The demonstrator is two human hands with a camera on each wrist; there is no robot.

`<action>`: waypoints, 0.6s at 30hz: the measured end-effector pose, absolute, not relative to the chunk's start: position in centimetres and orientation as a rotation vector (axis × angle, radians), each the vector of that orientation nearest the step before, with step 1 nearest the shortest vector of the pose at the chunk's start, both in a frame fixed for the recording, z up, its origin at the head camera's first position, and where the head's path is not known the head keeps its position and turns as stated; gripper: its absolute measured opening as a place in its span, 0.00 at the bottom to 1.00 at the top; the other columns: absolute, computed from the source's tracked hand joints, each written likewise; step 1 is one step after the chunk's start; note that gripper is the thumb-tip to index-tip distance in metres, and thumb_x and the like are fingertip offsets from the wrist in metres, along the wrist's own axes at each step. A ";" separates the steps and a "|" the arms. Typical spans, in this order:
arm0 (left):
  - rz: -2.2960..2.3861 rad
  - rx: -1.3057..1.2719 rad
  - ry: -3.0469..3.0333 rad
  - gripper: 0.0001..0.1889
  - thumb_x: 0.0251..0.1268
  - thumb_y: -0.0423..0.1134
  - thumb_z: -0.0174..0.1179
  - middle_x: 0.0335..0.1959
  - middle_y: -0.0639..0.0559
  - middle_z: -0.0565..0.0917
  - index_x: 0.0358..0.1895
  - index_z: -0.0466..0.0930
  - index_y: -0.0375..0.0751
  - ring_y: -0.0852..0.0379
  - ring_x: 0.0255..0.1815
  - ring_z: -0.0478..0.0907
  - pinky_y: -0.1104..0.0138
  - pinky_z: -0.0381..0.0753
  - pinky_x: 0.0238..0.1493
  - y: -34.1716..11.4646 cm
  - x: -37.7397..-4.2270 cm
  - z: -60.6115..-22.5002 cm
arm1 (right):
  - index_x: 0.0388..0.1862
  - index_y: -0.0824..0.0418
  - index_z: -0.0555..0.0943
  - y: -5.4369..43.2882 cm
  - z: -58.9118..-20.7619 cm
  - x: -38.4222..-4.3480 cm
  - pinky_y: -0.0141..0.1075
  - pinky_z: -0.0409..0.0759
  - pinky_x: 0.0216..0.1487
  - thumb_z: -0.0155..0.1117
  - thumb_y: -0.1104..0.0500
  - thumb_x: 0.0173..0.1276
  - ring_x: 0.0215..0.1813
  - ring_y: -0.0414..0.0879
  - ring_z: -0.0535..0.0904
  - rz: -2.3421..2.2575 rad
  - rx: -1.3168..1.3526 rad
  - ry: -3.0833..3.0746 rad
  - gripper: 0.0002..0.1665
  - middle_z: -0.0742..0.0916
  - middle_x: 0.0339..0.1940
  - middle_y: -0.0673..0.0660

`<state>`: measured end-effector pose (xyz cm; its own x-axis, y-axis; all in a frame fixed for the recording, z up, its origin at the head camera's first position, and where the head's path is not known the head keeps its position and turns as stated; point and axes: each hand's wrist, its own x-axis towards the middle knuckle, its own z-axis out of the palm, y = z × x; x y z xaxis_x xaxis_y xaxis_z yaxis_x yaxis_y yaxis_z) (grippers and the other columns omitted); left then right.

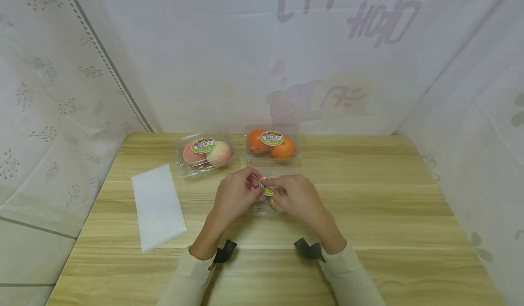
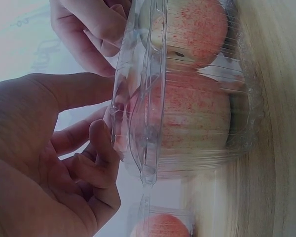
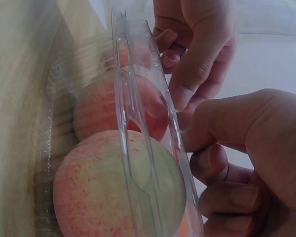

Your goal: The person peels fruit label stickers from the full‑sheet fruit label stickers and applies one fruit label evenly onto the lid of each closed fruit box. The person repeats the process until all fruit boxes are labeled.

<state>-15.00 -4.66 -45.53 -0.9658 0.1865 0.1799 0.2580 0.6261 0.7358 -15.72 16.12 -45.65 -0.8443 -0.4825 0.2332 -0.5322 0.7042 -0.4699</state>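
Between both hands on the table stands a clear plastic box (image 1: pixel 259 210), its lid down. Two red-streaked, pale apple-like fruits (image 3: pixel 103 187) show through its wall in the wrist views. A round printed label (image 1: pixel 268 191) lies on the lid, partly covered by fingers. My left hand (image 1: pixel 236 194) bends over the lid's left side, thumb tip touching the top and fingers loosely bent. From the right, my right hand (image 1: pixel 302 197) presses its thumb at the label, the other fingers bent below it. The thumbs nearly meet on the lid.
Behind, a labelled clear box of pink-and-white peaches (image 1: pixel 219 153) stands at the left, and another with two oranges (image 1: pixel 283 147) stands straight back. A white sheet (image 1: pixel 158 208) lies on the table's left. Printed cloth (image 1: pixel 229 69) hangs behind the table.
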 end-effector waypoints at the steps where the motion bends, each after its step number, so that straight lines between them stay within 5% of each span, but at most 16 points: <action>1: -1.267 -0.378 -2.753 0.10 0.62 0.32 0.78 0.29 0.60 0.85 0.44 0.90 0.42 0.63 0.29 0.82 0.62 0.83 0.32 -4.7 -15.0 -45.5 | 0.55 0.51 0.96 16.2 -45.7 -15.8 0.32 0.58 0.26 0.65 0.73 0.59 0.23 0.34 0.58 0.830 0.859 -2.804 0.30 0.78 0.22 0.42; 9: -1.276 -0.355 -2.759 0.10 0.61 0.32 0.79 0.29 0.58 0.86 0.43 0.90 0.42 0.61 0.30 0.82 0.62 0.82 0.33 -4.7 -14.9 -45.4 | 0.48 0.52 0.97 17.3 -45.6 -16.1 0.33 0.62 0.26 0.70 0.71 0.63 0.24 0.35 0.63 0.914 0.952 -2.795 0.21 0.79 0.23 0.41; 13: -1.286 -0.344 -2.758 0.10 0.59 0.30 0.78 0.29 0.58 0.86 0.43 0.90 0.42 0.60 0.30 0.81 0.61 0.81 0.33 -4.8 -14.9 -45.4 | 0.48 0.52 0.97 17.9 -45.5 -16.3 0.33 0.67 0.26 0.76 0.67 0.66 0.25 0.35 0.67 0.925 0.938 -2.826 0.16 0.85 0.28 0.41; 18: -1.311 -0.329 -2.759 0.10 0.60 0.31 0.79 0.29 0.59 0.85 0.43 0.90 0.42 0.61 0.30 0.81 0.61 0.82 0.34 -5.0 -14.9 -45.3 | 0.53 0.51 0.96 18.8 -45.6 -16.6 0.34 0.68 0.27 0.81 0.61 0.66 0.25 0.36 0.70 0.949 0.880 -2.864 0.16 0.80 0.23 0.39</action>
